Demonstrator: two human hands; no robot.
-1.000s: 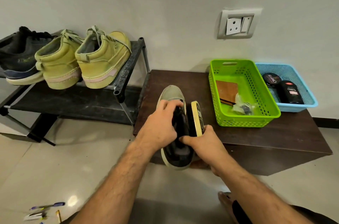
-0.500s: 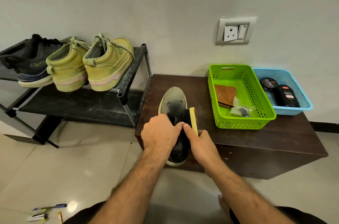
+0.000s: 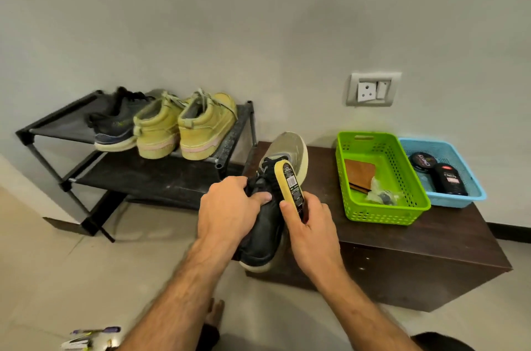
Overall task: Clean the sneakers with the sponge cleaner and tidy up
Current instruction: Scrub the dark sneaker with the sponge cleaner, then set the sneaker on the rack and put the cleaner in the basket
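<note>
A black sneaker (image 3: 263, 235) with a pale sole lies tilted on its side at the front left corner of the dark wooden bench (image 3: 402, 241), toe pointing to the wall. My left hand (image 3: 227, 212) grips its laced upper, thumb on the tongue area. My right hand (image 3: 309, 224) holds the yellow sponge cleaner (image 3: 288, 185) against the sneaker's right side. The matching black sneaker (image 3: 115, 123) stands on the shoe rack.
A black shoe rack (image 3: 161, 175) at the left carries a pair of yellow-green high-tops (image 3: 184, 126). On the bench stand a green basket (image 3: 382, 212) and a blue basket (image 3: 471, 195) holding polish containers. Pens lie on the floor (image 3: 94, 333) at the lower left. A wall socket (image 3: 373, 89) is above.
The view has tilted up and pulled back. The sneaker has rolled so its sole faces right, and the sponge cleaner now sits higher along the shoe's side.
</note>
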